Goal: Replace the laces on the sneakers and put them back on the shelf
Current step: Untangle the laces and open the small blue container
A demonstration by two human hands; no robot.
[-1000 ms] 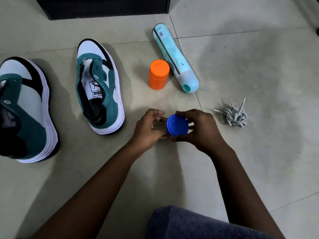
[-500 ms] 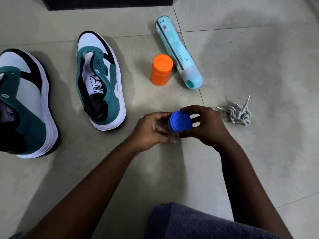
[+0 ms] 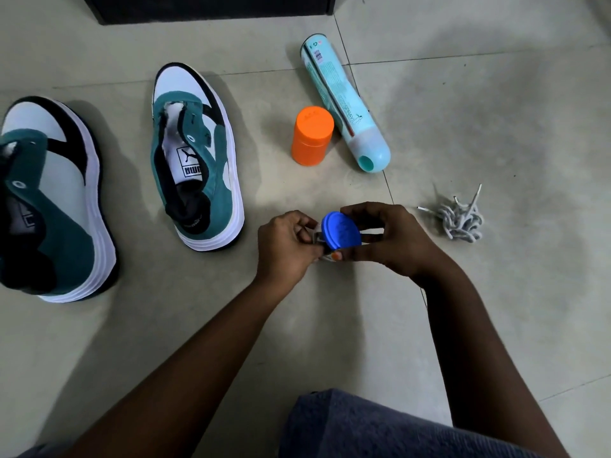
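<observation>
Head view, looking down at a beige tiled floor [image 3: 496,292]. Legible writing: the white tongue label of the nearer green, white and black suede sneaker [image 3: 195,160] carries a leaping-cat logo and the word PUMA, seen upside down; the pale turquoise spray can [image 3: 344,104] lying on its side reads "FOOT SPRAY" along its length, with a barcode near its far end; its smaller print is too fine to read. An upright orange plastic bottle with an orange cap [image 3: 312,135] stands just beside the can.

Both sneakers are unlaced, eyelets bare, tongues exposed, thick white soles on the floor. The second matching sneaker [image 3: 49,200] lies to the left, cut off by the frame edge. A tangled bundle of white laces [image 3: 461,219] rests on the floor, right of my hands and apart from both shoes.

My right hand [image 3: 393,239] curls its fingers and thumb round a round blue lid [image 3: 340,230]. My left hand [image 3: 287,244] pinches a small clear container beneath it, mostly hidden by my fingers; its contents cannot be made out. A dark shelf base [image 3: 211,8] is cut off at the top.
</observation>
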